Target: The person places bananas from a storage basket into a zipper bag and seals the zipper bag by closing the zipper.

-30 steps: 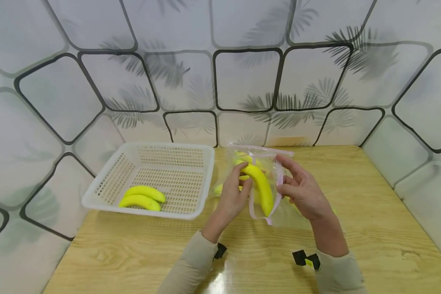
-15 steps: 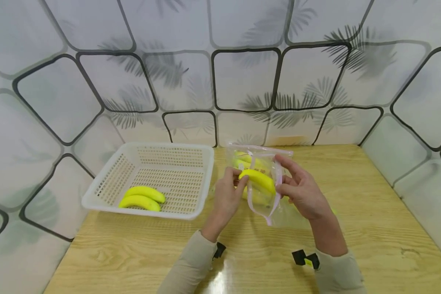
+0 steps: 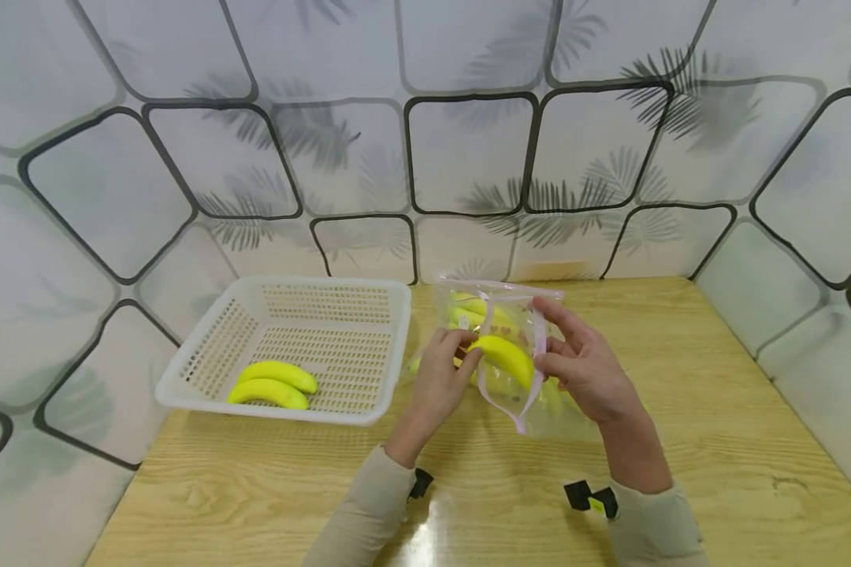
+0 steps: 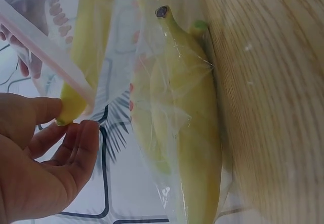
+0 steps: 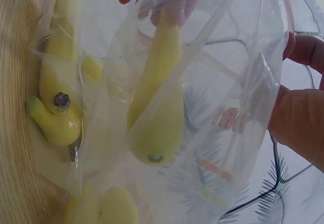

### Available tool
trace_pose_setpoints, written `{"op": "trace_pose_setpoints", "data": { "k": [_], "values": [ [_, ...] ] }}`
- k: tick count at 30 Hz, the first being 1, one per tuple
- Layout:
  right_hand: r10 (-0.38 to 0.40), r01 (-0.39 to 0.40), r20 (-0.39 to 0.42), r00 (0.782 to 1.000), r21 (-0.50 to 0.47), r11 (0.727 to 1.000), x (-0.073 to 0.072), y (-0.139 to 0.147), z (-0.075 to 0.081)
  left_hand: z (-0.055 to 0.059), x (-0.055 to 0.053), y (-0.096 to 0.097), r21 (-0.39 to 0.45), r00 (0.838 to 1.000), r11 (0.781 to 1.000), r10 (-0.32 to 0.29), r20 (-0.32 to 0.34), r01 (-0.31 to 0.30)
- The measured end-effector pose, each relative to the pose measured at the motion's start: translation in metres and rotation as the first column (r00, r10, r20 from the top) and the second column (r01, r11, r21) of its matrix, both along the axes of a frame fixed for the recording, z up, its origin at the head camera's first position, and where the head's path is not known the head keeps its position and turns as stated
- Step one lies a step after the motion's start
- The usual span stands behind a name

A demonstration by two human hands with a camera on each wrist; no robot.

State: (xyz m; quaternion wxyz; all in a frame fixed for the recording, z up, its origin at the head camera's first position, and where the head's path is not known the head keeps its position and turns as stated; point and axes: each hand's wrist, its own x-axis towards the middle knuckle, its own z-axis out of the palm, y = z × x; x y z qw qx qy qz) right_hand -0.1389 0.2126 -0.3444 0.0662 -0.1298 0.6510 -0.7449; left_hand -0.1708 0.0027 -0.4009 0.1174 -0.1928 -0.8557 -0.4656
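My left hand (image 3: 440,374) pinches one end of a banana (image 3: 508,358) between thumb and fingers. Most of that banana lies inside the mouth of a clear zip bag (image 5: 243,82), its far end seen through the plastic in the right wrist view. Thumb and fingers of my right hand (image 3: 590,370) pinch the bag's pink-edged rim on the right, and the mouth gapes between the hands. Other bananas (image 4: 197,117) lie within clear plastic on the table. The left wrist view shows the held banana's tip (image 4: 71,110) at the left fingertips, beside the pink rim.
At the left stands a white perforated basket (image 3: 390,346) with two bananas (image 3: 273,382) near its front wall. Everything rests on a wooden table (image 3: 510,504). A patterned wall covering (image 3: 475,157) closes off the back and sides.
The left hand has shifted slightly down and left, and the held banana has swung from hanging steeply to a flatter slant into the bag. The right hand has kept its place at the rim.
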Motion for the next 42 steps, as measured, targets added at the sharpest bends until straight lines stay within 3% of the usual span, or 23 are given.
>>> {"op": "trace_pose_setpoints", "data": {
  "k": [9, 12, 17, 20, 22, 27, 31, 42],
  "values": [
    [0.000, 0.000, -0.020, 1.000, -0.009, 1.000, 0.000, 0.004, 0.001, -0.005, -0.003, 0.000, 0.045, 0.999, 0.998, -0.041, 0.030, 0.040],
    [0.002, -0.002, -0.024, 1.000, -0.014, 1.000, -0.001, 0.006, 0.001, -0.005, -0.003, 0.000, 0.074, 0.994, 0.996, -0.063, 0.086, 0.057],
    [-0.002, 0.001, -0.028, 1.000, -0.033, 0.999, -0.001, 0.010, 0.001, -0.004, -0.002, 0.001, 0.211, 0.957, 0.972, -0.154, 0.246, 0.102],
    [-0.006, 0.005, -0.038, 0.999, -0.030, 1.000, -0.002, 0.011, 0.001, -0.003, -0.002, 0.002, 0.285, 0.942, 0.952, -0.191, 0.277, 0.109],
    [-0.008, 0.006, -0.044, 0.999, -0.032, 0.999, -0.002, 0.011, 0.002, 0.004, 0.001, 0.003, 0.291, 0.942, 0.950, -0.195, 0.273, 0.113],
    [0.005, -0.008, -0.055, 0.998, -0.050, 0.999, -0.002, 0.011, 0.000, 0.014, 0.010, 0.005, 0.250, 0.963, 0.959, -0.187, 0.196, 0.136],
    [0.004, -0.007, -0.055, 0.998, -0.050, 0.999, -0.001, 0.010, 0.000, 0.015, 0.013, 0.005, 0.222, 0.976, 0.966, -0.167, 0.140, 0.134],
    [0.012, -0.016, -0.049, 0.999, -0.086, 0.996, 0.002, 0.014, 0.004, 0.023, 0.019, 0.007, 0.235, 0.975, 0.958, -0.194, 0.112, 0.164]
  ]
}}
